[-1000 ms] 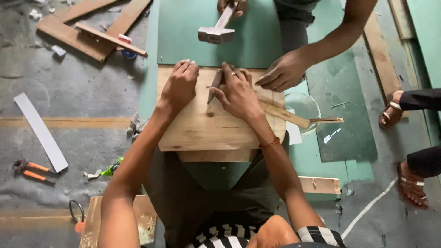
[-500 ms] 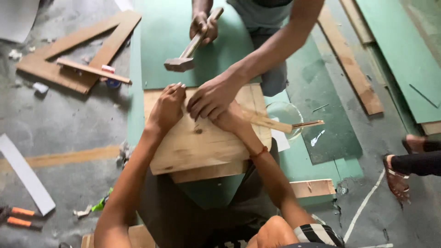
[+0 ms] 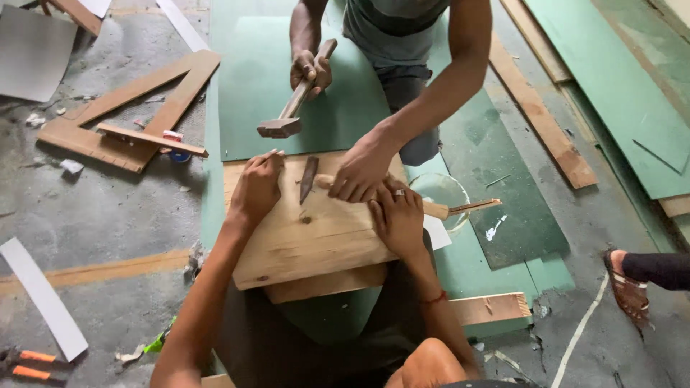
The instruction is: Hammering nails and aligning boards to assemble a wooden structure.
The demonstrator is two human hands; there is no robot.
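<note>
1. the wooden board (image 3: 316,237) lies flat on a green sheet (image 3: 266,93) on the floor, resting on a second plank (image 3: 323,284) that shows under its near edge.
2. the left hand (image 3: 257,188) presses palm-down on the board's far left corner, fingers curled over the edge; its grip rests on the wood and closes around nothing.
3. the right hand (image 3: 397,218) lies flat on the board's right side, fingers spread, also grasping nothing.
4. a co-worker's hand (image 3: 363,172) covers the board's far edge, just beside the right hand and touching a wooden stick (image 3: 460,209).
5. the co-worker's other hand (image 3: 309,70) holds a hammer (image 3: 291,111), its head hanging just beyond the board's far edge.
6. a dark metal blade (image 3: 307,178) lies on the board between the left hand and the co-worker's hand; its long axis runs nearly straight away from the wearer, narrow tip toward the near side.
7. the stick's long axis runs left to right, thin end pointing right over a clear round bowl (image 3: 449,188).
8. around: a wooden frame (image 3: 129,115) at far left, orange-handled pliers (image 3: 25,363) at near left, a sandalled foot (image 3: 629,287) at right.
</note>
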